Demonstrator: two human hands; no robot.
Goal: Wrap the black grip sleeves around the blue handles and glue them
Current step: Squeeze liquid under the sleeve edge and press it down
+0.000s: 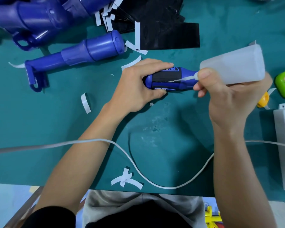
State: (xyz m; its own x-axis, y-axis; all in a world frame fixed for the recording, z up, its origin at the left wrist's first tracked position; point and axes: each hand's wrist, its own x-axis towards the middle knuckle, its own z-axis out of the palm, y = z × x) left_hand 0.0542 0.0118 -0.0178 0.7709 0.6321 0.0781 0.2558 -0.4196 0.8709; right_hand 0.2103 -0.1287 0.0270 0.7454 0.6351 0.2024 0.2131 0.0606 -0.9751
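The left hand (pixel 135 84) clamps the blue handle (pixel 184 81); at 3 o'clock the right hand (pixel 229 96) squeezes the glue bottle (pixel 234 65). The black sleeve (pixel 169 76) seems soft; the handle looks stiff, so hold it by the ends.

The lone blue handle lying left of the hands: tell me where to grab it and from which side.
Grip the blue handle around its thick barrel near the rounded cap end, coming down from above. It lies flat on the green mat, slanted, with open mat on both long sides for fingers. I would avoid the thin end at lower left, where the bracket and hook make an awkward hold.
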